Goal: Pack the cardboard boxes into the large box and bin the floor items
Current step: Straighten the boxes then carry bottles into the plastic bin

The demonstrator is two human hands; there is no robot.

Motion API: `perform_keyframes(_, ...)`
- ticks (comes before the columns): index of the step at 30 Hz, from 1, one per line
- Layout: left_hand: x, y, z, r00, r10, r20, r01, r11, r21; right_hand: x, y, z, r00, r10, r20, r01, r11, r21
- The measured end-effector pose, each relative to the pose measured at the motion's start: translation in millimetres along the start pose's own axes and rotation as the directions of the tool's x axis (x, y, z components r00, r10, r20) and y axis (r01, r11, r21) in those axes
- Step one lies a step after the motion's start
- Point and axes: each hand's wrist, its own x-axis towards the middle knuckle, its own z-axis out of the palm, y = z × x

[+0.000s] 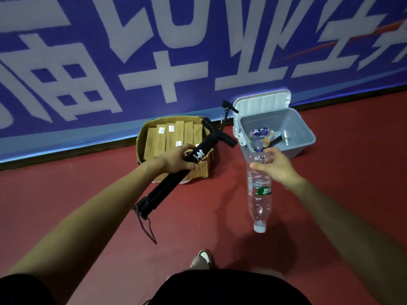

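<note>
The left hand (176, 160) is wrapped round the barrel of a long black air pump (199, 154), held slanted over the near edge of a large open brown cardboard box (141, 140). Slim brown cardboard boxes (154, 139) lie side by side in it. The right hand (280, 167) grips a clear plastic bottle (258, 194) by its base, cap down, just short of the grey plastic bin (308, 134) beyond its fingers.
</note>
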Motion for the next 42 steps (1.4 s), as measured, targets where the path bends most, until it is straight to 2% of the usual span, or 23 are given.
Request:
perform_keyframes(5, 78.4, 52.3, -12.3, 0.998, 0.033, 0.059, -0.036, 0.998, 0.047, 60.6, 9.9, -55.9, 0.992, 0.092, -0.083, -0.085, 0.992, 0.095)
perform_keyframes(13, 214.1, 144.7, 7.6, 0.997, 0.032, 0.076, -0.039, 0.994, 0.105, 195.4, 39.8, -161.6, 0.979, 0.116, -0.168, -0.091, 0.984, 0.152)
perform_keyframes(21, 319.8, 211.1, 20.2, 0.995, -0.06, 0.08, 0.048, 0.988, 0.149, 311.1, 71.0, -256.6, 0.965, 0.178, -0.195, -0.135, 0.967, 0.217)
perform_keyframes(28, 405.2, 230.8, 22.2, 0.983, -0.147, 0.115, 0.131, 0.982, 0.135, 390.7, 63.1, -284.5, 0.957, 0.232, -0.177, -0.172, 0.938, 0.301)
perform_keyframes(36, 527.4, 247.3, 24.9, 0.961, -0.224, 0.163, 0.203, 0.97, 0.138, 516.8, 89.3, -301.8, 0.891, 0.36, -0.278, -0.261, 0.905, 0.336)
perform_keyframes(40, 572.0, 251.5, 37.5, 0.943, -0.267, 0.199, 0.245, 0.961, 0.128, 575.2, 125.4, -307.8, 0.851, 0.442, -0.283, -0.345, 0.878, 0.332)
perform_keyframes(42, 594.6, 252.4, 47.6, 0.926, -0.3, 0.229, 0.279, 0.953, 0.121, 612.1, 167.8, -304.4, 0.835, 0.485, -0.26, -0.408, 0.863, 0.297)
